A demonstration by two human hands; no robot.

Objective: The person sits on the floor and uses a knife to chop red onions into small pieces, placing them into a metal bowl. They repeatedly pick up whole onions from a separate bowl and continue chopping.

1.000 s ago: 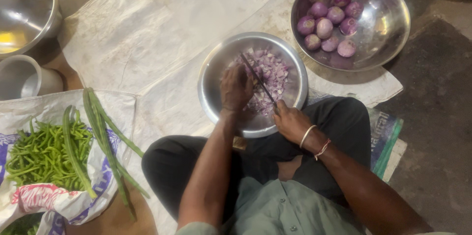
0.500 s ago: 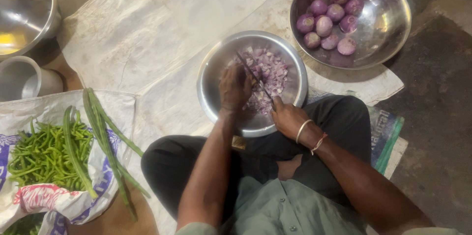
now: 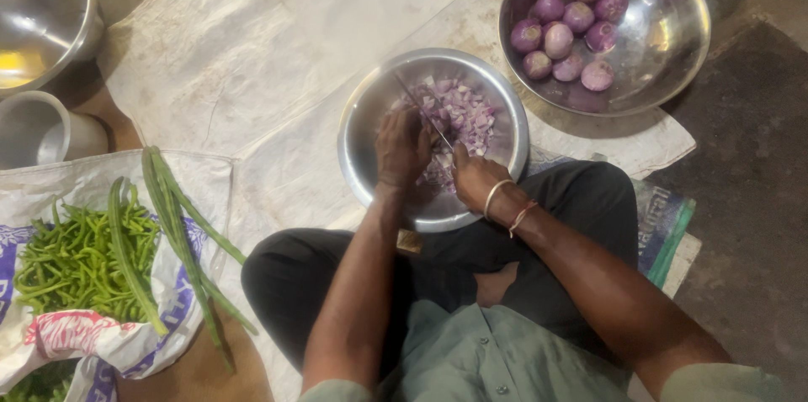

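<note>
Chopping onion over a steel bowl (image 3: 362,128) at the centre of the frame: a seated person works with both hands inside its rim. The right hand (image 3: 473,173) is closed around the handle of a knife (image 3: 418,109), whose thin blade slants up and left across the bowl. The left hand (image 3: 402,148), fingers curled, appears to pin down a piece of onion just left of the blade, though what lies under it is hidden. Diced onion (image 3: 463,116) is heaped in the right half of the bowl. A larger bowl (image 3: 665,31) at upper right holds peeled whole onions (image 3: 562,36). Green chillies (image 3: 71,263) and long beans (image 3: 172,217) lie on a sack at lower left. Judged from this, cutting is midway; the next stroke calls for the blade to fall clear of the left fingertips.
</note>
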